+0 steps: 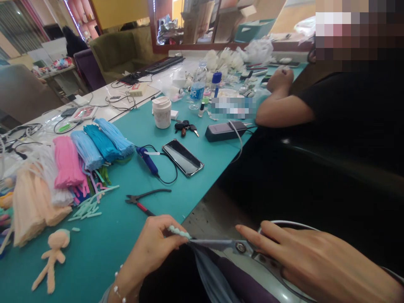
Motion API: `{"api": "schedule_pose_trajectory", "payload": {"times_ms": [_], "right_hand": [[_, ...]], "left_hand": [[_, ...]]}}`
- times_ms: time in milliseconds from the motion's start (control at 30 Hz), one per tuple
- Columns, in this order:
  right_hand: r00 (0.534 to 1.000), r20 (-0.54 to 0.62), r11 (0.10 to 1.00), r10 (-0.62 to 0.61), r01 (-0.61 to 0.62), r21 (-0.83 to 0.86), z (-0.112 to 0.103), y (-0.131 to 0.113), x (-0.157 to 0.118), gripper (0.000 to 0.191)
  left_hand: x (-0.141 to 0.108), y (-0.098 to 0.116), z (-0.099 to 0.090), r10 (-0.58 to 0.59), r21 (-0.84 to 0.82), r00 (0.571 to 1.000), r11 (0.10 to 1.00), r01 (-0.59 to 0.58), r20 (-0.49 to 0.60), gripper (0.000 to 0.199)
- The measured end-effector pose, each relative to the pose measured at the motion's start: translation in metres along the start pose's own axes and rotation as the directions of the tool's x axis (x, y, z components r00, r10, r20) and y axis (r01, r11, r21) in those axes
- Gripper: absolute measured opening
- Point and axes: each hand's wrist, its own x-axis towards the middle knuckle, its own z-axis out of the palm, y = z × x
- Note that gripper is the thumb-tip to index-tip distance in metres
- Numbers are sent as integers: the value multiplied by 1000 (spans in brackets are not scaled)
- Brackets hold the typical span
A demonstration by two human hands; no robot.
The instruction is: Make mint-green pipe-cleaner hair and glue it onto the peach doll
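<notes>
Pinched between thumb and fingers, a short twisted length of mint pipe cleaner (178,231) is in my left hand (158,242). My right hand (303,248) is around a pair of scissors (233,245), its index finger stretched out above the pivot. The blades point left, their tip at the end of the mint piece. The handles are mostly hidden by the hand. On the table, a peach doll figure (53,261) with mint on its head lies at lower left. Several cut mint pieces (88,208) lie above it. Red-handled cutting pliers (140,203) lie just beyond my left hand.
Bundles of peach (30,202), pink (67,162) and blue pipe cleaners (116,136) line the left. A phone (183,156), dark blue corded tool (147,161), keys (186,127), lidded cup (162,112) and power strip (225,131) lie ahead. Another person's arm (284,105) rests at right.
</notes>
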Motion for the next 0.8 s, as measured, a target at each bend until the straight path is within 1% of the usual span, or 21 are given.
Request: {"api": "schedule_pose_trajectory", "payload": {"times_ms": [267, 467, 633, 800], "right_hand": [[1000, 18, 999, -22, 22, 25, -1, 1, 2, 51], [1000, 23, 999, -15, 14, 45, -2, 2, 2, 51], [999, 46, 997, -7, 4, 71, -3, 1, 2, 48], [999, 31, 994, 9, -12, 106, -2, 2, 1, 47]], "left_hand": [[1, -3, 0, -34, -21, 999, 999, 34, 31, 5], [2, -5, 0, -26, 1, 998, 1000, 26, 57, 3], [3, -6, 0, -36, -27, 998, 999, 38, 54, 2], [3, -7, 2, -30, -54, 998, 998, 33, 58, 3]]}}
